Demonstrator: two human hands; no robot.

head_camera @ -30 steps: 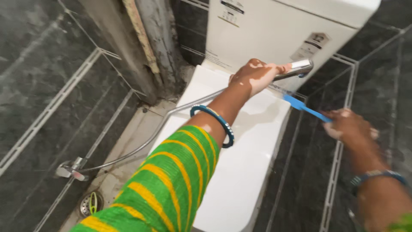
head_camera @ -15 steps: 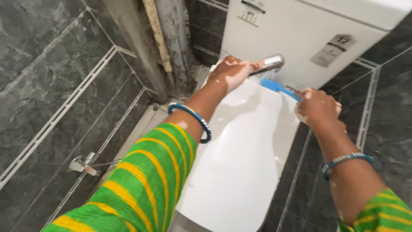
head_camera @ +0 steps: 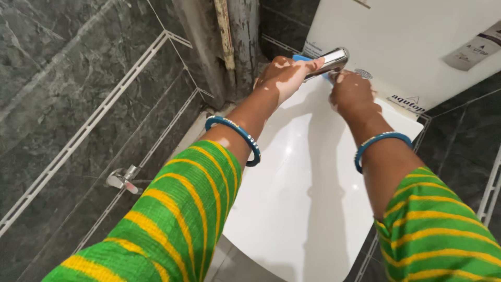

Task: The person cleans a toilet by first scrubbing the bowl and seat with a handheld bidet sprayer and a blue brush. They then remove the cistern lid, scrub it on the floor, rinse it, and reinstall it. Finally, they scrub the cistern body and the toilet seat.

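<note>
My left hand (head_camera: 284,78) grips a chrome hand sprayer (head_camera: 330,60), its head pointing right toward the base of the white toilet tank (head_camera: 407,47). My right hand (head_camera: 352,94) is closed around a blue brush whose head (head_camera: 301,58) shows just behind the left hand's fingers, at the back of the closed white toilet lid (head_camera: 308,188). The brush handle is hidden inside the fist. Both hands are close together over the rear of the lid. Each wrist wears a blue bangle, and both sleeves are green with yellow stripes.
Dark marble-look tiles (head_camera: 68,78) cover the wall on the left and the right. A chrome wall tap (head_camera: 122,180) sticks out low on the left wall. Grey pipes (head_camera: 229,36) run down the corner behind the toilet.
My right hand has moved left with the blue brush, from beside the toilet to the back of the lid under the tank. The view has shifted closer and to the right.
</note>
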